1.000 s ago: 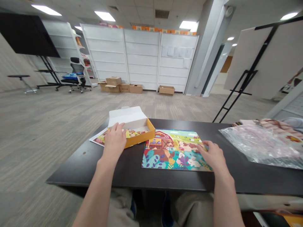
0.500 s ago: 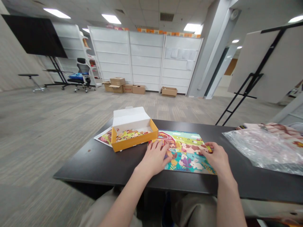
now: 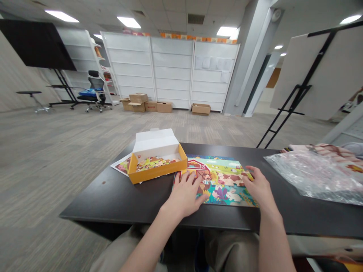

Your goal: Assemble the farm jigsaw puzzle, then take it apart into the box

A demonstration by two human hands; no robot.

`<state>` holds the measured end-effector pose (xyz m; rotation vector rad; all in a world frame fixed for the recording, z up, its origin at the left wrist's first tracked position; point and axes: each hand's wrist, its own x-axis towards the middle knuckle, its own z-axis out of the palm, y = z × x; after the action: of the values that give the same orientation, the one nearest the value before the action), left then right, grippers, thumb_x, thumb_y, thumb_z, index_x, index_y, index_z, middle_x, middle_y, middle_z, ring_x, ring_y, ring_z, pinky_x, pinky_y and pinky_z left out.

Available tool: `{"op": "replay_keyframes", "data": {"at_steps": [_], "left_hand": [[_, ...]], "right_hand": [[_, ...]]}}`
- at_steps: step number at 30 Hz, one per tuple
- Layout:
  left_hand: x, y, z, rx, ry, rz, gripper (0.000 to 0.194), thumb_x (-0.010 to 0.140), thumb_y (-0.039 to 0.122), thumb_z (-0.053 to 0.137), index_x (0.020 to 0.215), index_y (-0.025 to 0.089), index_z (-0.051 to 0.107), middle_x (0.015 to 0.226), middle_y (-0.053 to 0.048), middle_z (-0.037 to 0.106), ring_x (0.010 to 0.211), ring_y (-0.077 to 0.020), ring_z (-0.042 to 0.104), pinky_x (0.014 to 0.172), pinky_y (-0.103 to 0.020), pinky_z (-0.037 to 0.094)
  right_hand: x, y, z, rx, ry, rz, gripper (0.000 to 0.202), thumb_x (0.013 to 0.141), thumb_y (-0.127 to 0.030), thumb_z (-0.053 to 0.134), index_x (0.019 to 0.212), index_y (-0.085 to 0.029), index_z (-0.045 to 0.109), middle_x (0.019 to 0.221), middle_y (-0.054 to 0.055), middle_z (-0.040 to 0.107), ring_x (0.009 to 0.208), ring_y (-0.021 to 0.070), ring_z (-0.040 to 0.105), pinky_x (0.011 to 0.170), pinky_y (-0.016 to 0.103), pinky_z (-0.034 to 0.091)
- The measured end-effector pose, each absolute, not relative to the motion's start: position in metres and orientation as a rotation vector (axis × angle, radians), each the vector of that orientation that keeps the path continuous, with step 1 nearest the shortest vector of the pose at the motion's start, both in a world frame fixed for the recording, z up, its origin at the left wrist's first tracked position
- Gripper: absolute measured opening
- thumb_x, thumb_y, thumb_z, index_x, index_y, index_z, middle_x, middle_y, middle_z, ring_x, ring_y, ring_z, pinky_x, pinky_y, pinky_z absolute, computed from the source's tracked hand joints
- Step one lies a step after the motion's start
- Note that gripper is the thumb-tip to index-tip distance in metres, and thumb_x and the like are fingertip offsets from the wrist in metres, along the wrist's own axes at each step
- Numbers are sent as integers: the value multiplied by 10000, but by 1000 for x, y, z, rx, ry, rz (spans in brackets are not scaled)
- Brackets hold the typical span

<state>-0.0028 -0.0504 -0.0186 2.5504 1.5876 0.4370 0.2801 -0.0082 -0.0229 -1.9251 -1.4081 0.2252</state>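
Observation:
A partly assembled farm jigsaw puzzle, with a red barn and a brown-and-white cow, lies over a teal picture board showing a rabbit and plants. My left hand rests palm down on the puzzle's lower left, fingers spread and thumb out. At the right end, my right hand pinches a small yellow-green puzzle piece beside the cow. Fingers partly hide that piece, so I cannot tell whether it touches its neighbours. An orange box, its white lid raised, holds many loose pieces left of the puzzle.
Under the box, a printed picture sheet sticks out on the black table. Crinkled clear plastic wrapping covers the table's right side. Beyond stand cardboard boxes, an office chair and white shelving.
The view has shifted slightly. My left hand has slid a little left and toward me on the puzzle. My right hand stays at the right end, with the puzzle piece between its fingers.

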Motion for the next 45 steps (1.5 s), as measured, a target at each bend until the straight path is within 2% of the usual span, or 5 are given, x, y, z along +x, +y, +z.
{"op": "replay_keyframes", "data": {"at_steps": [9, 16, 22, 33, 45], "left_hand": [[0, -61, -5, 2568, 1440, 485, 586, 886, 611, 568, 1358, 264, 563, 1342, -121, 597, 1238, -360, 496, 1072, -576, 353], [-18, -55, 1, 2545, 1382, 522, 296, 963, 414, 542, 1188, 238, 623, 1323, -81, 621, 1195, -278, 551, 1023, -451, 439], [-24, -42, -4, 2522, 1522, 583, 313, 985, 352, 492, 1246, 216, 602, 1305, -97, 621, 1186, -263, 561, 1031, -427, 448], [-17, -30, -18, 2493, 1485, 525, 473, 931, 481, 553, 1338, 240, 558, 1522, -131, 452, 1424, -324, 371, 1162, -559, 311], [-14, -44, -13, 2513, 1490, 426, 585, 937, 590, 496, 1382, 213, 543, 1567, -156, 399, 1435, -356, 368, 1149, -538, 342]], "right_hand": [[299, -5, -28, -2109, -1575, 53, 252, 764, -388, 530, 840, -196, 676, 830, 110, 742, 764, 261, 679, 652, 307, 465], [307, -6, -26, -2136, -1561, 58, 286, 757, -394, 528, 874, -183, 680, 818, 123, 733, 727, 257, 661, 622, 305, 453], [307, -8, -26, -2125, -1538, 64, 279, 758, -412, 519, 863, -199, 666, 823, 110, 734, 745, 256, 666, 629, 304, 441], [312, -8, -27, -1991, -1457, 186, 355, 758, -464, 519, 933, -199, 678, 879, 113, 742, 800, 272, 676, 681, 330, 473], [319, -14, -29, -1915, -1270, 144, 359, 767, -461, 572, 958, -184, 697, 835, 104, 742, 789, 283, 697, 689, 346, 487]]}}
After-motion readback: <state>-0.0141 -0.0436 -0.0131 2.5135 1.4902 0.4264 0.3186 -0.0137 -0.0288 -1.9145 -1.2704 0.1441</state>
